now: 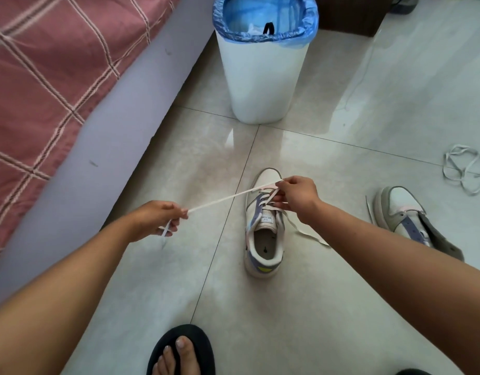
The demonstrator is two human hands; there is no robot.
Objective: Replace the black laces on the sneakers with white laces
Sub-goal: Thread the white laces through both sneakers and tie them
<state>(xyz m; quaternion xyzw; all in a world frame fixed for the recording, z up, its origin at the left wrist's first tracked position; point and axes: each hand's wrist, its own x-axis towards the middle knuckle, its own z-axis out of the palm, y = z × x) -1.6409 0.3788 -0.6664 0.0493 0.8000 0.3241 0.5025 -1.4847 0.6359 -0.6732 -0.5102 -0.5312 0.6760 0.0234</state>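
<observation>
A white sneaker (264, 244) with purple trim stands on the floor tiles, toe pointing away from me. A white lace (225, 199) runs taut from its eyelets out to the left. My left hand (157, 219) grips the lace's left end. My right hand (295, 196) pinches the lace over the sneaker's eyelets near the toe. The lace's other end (311, 235) trails on the floor right of the shoe. A second sneaker (412, 223) lies at the right, partly behind my right forearm, a dark lace end (369, 207) beside it.
A white bin (263, 85) with a blue liner stands beyond the sneaker; something black shows inside. A bed with a pink checked cover (44, 90) fills the left. A loose white lace (466, 169) lies at the far right. My foot in a black slipper (182, 350) is at the bottom.
</observation>
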